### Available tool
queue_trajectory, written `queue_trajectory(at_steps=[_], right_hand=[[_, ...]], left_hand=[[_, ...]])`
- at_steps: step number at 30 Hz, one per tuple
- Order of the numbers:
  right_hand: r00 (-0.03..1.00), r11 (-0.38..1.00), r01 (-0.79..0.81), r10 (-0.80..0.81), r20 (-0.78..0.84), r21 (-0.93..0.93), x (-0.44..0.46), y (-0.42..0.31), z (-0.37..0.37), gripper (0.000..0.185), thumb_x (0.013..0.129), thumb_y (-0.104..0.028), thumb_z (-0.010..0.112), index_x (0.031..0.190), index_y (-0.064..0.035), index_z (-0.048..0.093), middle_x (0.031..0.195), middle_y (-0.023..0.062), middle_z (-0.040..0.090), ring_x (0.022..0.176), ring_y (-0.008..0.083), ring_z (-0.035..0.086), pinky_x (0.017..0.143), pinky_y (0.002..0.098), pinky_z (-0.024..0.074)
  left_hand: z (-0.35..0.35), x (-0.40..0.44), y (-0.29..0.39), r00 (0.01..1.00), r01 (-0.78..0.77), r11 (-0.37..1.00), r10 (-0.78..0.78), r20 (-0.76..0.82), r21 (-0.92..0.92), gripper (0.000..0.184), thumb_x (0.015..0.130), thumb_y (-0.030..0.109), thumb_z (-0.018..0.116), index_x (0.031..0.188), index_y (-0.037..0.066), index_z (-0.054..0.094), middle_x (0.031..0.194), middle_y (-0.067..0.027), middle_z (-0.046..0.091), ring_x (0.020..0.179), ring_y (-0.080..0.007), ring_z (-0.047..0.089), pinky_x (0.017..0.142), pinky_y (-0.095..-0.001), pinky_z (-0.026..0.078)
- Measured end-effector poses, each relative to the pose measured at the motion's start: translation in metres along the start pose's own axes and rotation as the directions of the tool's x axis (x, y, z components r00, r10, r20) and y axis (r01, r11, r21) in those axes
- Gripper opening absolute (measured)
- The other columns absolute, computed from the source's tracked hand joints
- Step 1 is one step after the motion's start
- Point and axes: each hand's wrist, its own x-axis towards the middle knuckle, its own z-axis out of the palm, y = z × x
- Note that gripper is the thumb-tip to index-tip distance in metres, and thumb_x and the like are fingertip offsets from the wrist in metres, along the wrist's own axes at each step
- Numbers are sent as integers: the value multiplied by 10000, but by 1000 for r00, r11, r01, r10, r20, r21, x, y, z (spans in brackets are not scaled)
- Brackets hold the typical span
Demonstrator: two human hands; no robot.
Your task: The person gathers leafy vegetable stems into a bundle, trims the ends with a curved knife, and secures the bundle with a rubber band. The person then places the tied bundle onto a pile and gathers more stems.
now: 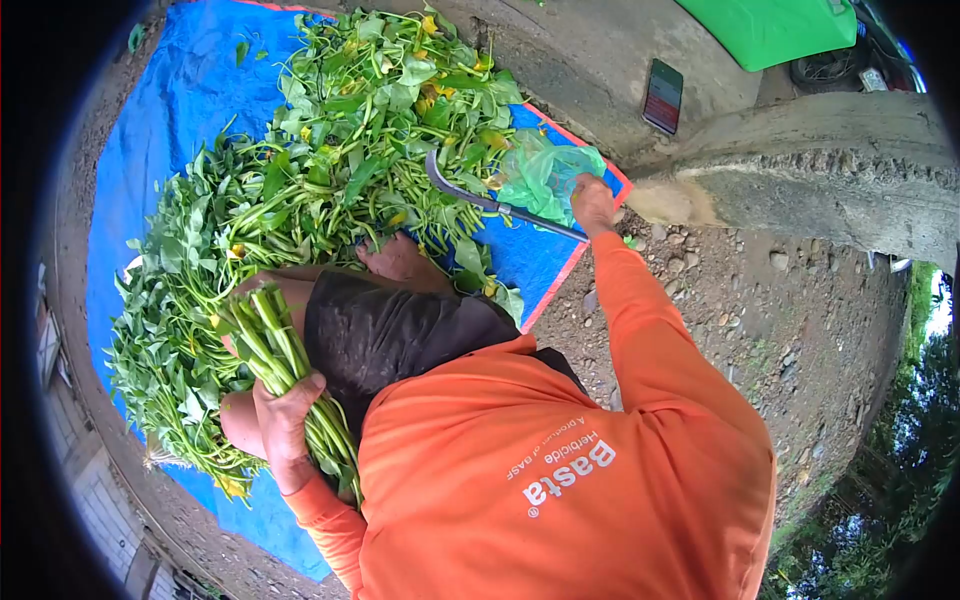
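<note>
The left hand [285, 412] was closed around 1 bundle of stems [268, 338] over the legs; the right hand [592, 203], fingers curled, gripped the plastic bag [540, 178] on the tarp [165, 95]. Handling the bag seemed the step, calling for care near the sickle [497, 206].

Outdoor setting, lit by daylight. Bare brown ground [720, 320] strewn with small stones. Ground bordered at upper right by grey concrete ledge [820, 180], its edge roughly broken. Dark green trees [900, 460] seen lower right; bright sky [940, 300] glimpsed above. Pale panelled surface [105, 510] noted lower left, material undetermined.
</note>
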Motion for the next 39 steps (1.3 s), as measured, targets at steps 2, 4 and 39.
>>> queue_trajectory(at_steps=[2,4,39], right_hand=[[976,990,47,-17,219,-135,6,-8,1,253,954,-127,627,1168,-116,762,1198,241,736,1087,461,731,935,535,601],[932,967,66,29,360,-248,17,-12,5,270,984,-129,593,1215,-104,729,1278,252,696,1157,478,709,976,556,593],[965,989,-101,72,253,104,19,19,23,241,936,-232,695,1123,-90,750,1169,168,771,1174,341,725,1019,439,570]], left_hand=[[1,-6,-1,1000,-20,998,21,-21,64,260,816,78,821,1034,26,688,836,-22,685,697,-141,630,666,-311,514],[11,-10,7,999,-23,991,26,-20,128,203,820,81,784,993,32,690,825,-2,664,711,-126,607,678,-312,507],[25,-23,8,999,-27,999,26,-30,-41,312,774,-10,806,1054,31,674,918,12,632,787,-125,577,749,-289,489]])
